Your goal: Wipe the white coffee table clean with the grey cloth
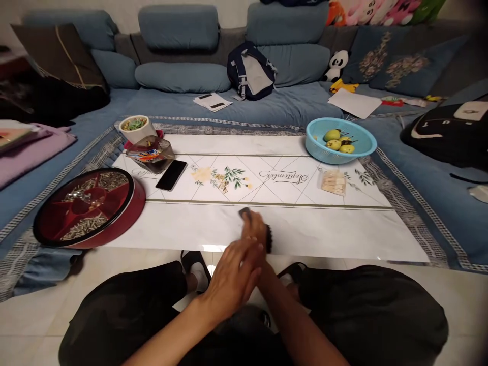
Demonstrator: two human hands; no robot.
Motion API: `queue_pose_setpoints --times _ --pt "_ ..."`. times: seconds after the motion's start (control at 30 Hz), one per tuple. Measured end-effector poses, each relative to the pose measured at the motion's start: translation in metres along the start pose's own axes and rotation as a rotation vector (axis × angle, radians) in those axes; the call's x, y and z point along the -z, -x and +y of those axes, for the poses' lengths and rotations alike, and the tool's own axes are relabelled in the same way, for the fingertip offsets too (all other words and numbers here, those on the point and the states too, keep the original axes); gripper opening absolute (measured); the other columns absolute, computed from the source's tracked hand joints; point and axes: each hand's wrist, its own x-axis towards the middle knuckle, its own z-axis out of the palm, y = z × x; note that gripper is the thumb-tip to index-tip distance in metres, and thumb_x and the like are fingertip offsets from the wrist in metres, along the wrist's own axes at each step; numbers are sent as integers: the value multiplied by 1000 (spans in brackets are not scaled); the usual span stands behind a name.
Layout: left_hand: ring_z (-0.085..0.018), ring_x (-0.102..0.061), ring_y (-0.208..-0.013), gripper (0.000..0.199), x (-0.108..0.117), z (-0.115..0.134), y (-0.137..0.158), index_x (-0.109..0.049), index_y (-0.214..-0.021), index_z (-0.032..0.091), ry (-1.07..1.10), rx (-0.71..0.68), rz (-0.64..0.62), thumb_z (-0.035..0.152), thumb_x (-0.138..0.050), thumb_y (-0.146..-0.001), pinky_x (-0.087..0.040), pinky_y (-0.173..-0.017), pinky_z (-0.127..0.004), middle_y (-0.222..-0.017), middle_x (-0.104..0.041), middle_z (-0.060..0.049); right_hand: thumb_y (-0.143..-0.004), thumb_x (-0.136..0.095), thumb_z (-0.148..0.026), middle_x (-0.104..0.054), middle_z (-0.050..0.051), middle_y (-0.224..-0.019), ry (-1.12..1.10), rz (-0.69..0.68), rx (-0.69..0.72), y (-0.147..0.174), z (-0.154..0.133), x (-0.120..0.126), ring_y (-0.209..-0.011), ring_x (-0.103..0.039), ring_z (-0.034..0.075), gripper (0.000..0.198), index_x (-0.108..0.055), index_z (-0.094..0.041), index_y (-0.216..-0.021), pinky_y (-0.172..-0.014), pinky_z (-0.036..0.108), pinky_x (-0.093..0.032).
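Observation:
My right hand (254,227) is low over the table's near edge, its fingers closed on a small dark object (244,211) whose tip sticks out at the front. A black bumpy edge (269,239) shows along the outer side of that hand; whether it belongs to the same object I cannot tell. My left hand (234,264) crosses over and wraps round the right wrist, covering part of it. Beneath them is the white marble-patterned tabletop (183,223). A black phone (171,175) lies farther off to the left.
On the left stand a red round divided snack box (139,201), a clear brown container (163,155) and a white succulent pot (147,133). To the right are a blue basin (316,147) of pears and a pack of toothpicks (333,182). A blue sofa (160,104) surrounds the table.

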Motion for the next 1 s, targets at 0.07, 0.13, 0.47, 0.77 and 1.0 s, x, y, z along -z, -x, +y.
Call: queue_pose_setpoints --times 0.07,0.13,0.47,0.77,1.0 --pt "-36 -38 -161 56 -17 -9 -9 -39 -167 19 -16 219 77 26 -54 -113 -42 -128 -61 -169 -43 -22 -109 -54 -26 -55 12 -165 -127 -97 63 -8 -21 -7 -159 -43 38 49 -59 -28 -157 -129 61 -39" --pt "-38 -27 -166 59 -35 -24 -17 -33 -171 19 -6 475 147 38 -46 -116 -37 -130 -66 -176 -30 -24 -108 -58 -37 -48 8 -172 -325 -197 96 -18 -16 12 -161 -41 34 50 -59 -31 -158 -130 52 -40" --pt "-43 -34 -163 74 -127 -48 -91 -41 -163 7 -27 399 65 18 -70 -96 -39 -131 -60 -170 -40 -29 -97 -61 -76 -60 -3 -58 -470 -298 -341 -31 129 184 -50 -48 15 56 -70 -23 -80 -56 30 -42" --pt "-35 -52 -147 59 -29 -103 -59 -59 -152 22 -248 108 -217 8 -61 -94 -40 -128 -65 -155 -62 -13 -109 -28 -75 -48 -1 -51 -161 -297 -191 -20 98 182 -49 -47 18 70 -40 -26 -60 -57 33 -33" --pt "-37 -53 -148 43 -94 -81 -109 -66 -141 11 -238 -29 -105 24 -62 -101 -46 -127 -58 -155 -62 -20 -110 -42 -54 -68 0 -73 -284 -246 -140 -9 88 180 -60 -63 19 41 -59 -28 -83 -60 32 -50"
